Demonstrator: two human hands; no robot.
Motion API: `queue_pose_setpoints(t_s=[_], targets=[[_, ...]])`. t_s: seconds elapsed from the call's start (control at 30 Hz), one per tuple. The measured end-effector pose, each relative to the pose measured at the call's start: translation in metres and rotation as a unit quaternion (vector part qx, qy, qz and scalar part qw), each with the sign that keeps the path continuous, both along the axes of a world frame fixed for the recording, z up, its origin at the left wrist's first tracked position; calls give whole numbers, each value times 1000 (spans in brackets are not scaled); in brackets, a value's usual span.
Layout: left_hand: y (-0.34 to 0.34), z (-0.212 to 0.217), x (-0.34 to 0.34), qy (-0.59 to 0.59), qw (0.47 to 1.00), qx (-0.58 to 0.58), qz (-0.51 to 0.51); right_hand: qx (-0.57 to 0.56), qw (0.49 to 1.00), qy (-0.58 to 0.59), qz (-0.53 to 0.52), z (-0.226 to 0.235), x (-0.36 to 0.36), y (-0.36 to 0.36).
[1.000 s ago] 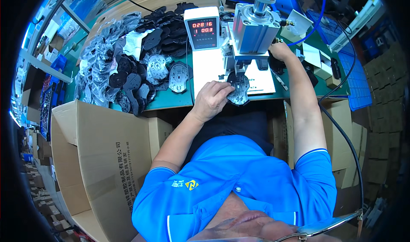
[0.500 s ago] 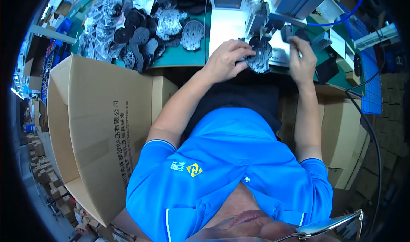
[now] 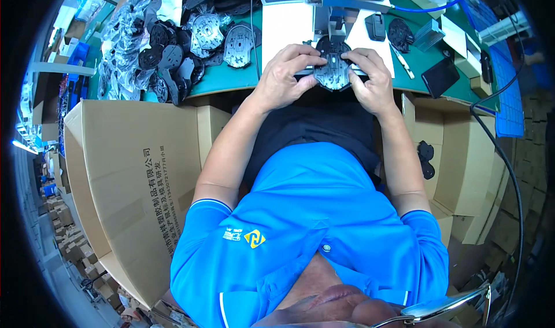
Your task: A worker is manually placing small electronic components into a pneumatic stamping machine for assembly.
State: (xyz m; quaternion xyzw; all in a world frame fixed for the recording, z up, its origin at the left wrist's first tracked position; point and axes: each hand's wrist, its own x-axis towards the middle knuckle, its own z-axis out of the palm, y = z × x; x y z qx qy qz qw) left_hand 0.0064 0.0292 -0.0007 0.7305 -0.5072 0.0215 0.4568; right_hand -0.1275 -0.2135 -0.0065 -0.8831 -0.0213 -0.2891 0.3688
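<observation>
Under the metal head of a bench press [image 3: 344, 24], at the front of its white base plate [image 3: 283, 36], lies a rounded black plastic shell [image 3: 333, 73] with ribs and slots moulded in it. My left hand [image 3: 287, 73] grips its left edge between thumb and fingers. Pinching the opposite edge is my right hand [image 3: 372, 79], its thumb near the front and its fingers curled above. The far end of the shell reaches in beneath the press head.
Many similar black shells [image 3: 237, 44] are heaped with clear plastic bags [image 3: 130, 44] on the green bench at left. To the right lie another black part [image 3: 400, 34], a white pen [image 3: 403, 62] and a black pad [image 3: 440, 76]. Cardboard boxes [image 3: 133, 172] flank my lap; the right one holds black parts [image 3: 426, 159].
My right hand has come from beside the press to the shell's right edge. The shell, held by my left hand alone before, now sits straight between both hands. The whole view has shifted slightly.
</observation>
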Motion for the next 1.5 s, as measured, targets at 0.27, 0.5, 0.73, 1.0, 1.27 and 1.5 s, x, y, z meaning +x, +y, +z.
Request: queue_pose_setpoints(t_s=[0.27, 0.5, 0.73, 1.0, 1.27, 1.5], targets=[[1, 1, 0, -32, 999, -4, -4, -13, 1000, 13, 2, 2, -1, -1], [3, 0, 0, -68, 997, -36, -26, -25, 1000, -3, 4, -1, -3, 2], [1, 0, 7, -82, 996, -27, -17, -39, 999, 18, -13, 1, 0, 0], [-1, -6, 9, -77, 996, -41, -24, -14, 1000, -4, 1, -5, 4, -1], [-1, -4, 6, -80, 996, -46, -22, -3, 1000, -5, -1, -3, -1, -1], [4, -1, 4, -72, 996, -38, -26, -16, 1000, 11, -3, -2, -2, 2]])
